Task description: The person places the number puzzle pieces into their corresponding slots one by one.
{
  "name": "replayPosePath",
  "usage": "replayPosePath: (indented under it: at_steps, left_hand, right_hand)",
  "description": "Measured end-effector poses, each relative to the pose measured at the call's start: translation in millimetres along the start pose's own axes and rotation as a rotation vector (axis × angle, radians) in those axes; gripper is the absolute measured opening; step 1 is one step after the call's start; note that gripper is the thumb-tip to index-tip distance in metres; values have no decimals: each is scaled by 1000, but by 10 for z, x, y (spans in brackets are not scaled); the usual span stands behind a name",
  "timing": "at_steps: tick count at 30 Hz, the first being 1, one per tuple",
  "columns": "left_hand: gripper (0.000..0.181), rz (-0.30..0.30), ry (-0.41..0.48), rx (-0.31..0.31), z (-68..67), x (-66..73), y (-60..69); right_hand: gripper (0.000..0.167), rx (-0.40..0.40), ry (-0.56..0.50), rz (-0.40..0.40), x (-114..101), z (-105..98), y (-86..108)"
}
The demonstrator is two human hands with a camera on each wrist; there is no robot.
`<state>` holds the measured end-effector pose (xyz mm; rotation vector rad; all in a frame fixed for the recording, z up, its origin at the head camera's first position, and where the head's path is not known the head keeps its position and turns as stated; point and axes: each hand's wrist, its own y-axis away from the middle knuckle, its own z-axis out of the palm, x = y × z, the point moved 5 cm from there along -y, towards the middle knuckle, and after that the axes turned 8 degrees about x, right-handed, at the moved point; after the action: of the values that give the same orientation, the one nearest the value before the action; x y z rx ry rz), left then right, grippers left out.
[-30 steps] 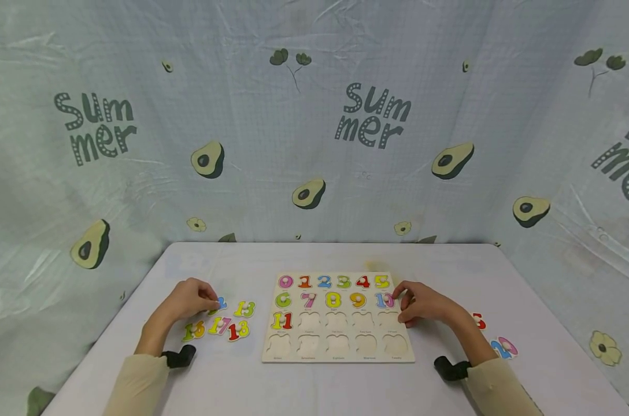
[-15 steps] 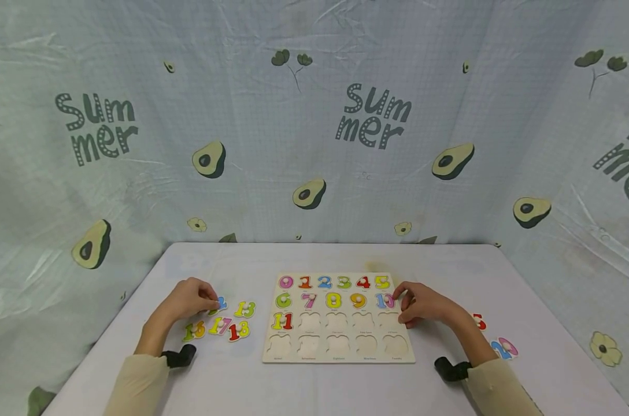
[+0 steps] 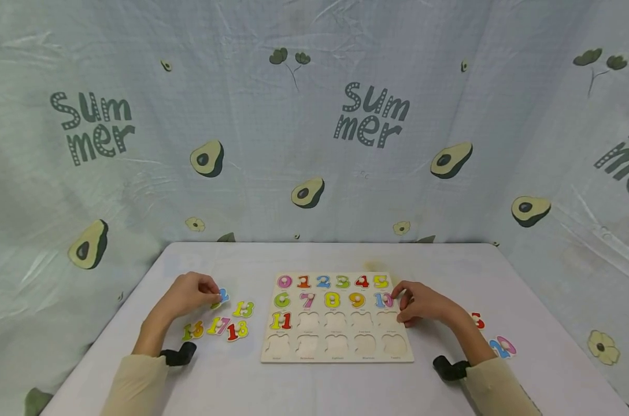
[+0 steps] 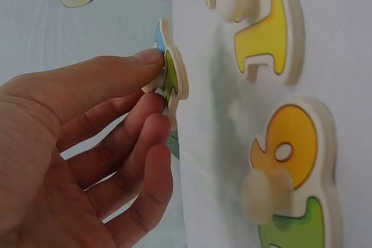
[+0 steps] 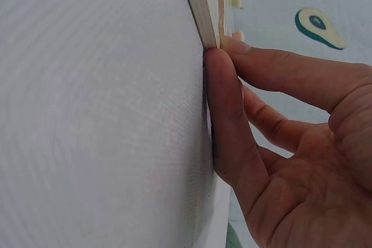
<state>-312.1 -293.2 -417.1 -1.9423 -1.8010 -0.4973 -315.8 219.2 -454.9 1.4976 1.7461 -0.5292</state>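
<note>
A wooden number puzzle board (image 3: 321,348) lies mid-table, with 0 to 11 seated and the cutouts below bare. My left hand (image 3: 192,293) pinches a puzzle piece (image 4: 173,76) with a blue 2 and a green digit between thumb and fingers; it stands tilted, lifted off the table. Close by lie the 13 piece (image 3: 243,309), the 17 piece (image 3: 218,326), the 18 piece (image 3: 237,330) and the 16 piece (image 3: 193,330). At the board's right edge, my right hand (image 3: 426,303) grips the rim, its fingertips hiding a little of the side (image 5: 200,13).
Past the right forearm lie a partly hidden piece with a red digit (image 3: 478,320) and a piece with blue and pink digits (image 3: 502,346). A patterned curtain (image 3: 252,115) hangs behind the white table (image 3: 325,390).
My left hand has risen slightly, lifting the blue-2 piece and tilting it up from the table. The right hand keeps its place on the board's edge.
</note>
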Motion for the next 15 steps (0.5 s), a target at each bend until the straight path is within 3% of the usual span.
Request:
replayPosePath:
  at_steps: [15]
  left_hand:
    - [10,113,20,51,-4,359,-10]
  right_hand:
    - [49,-1,-7,7,-5,-8,0]
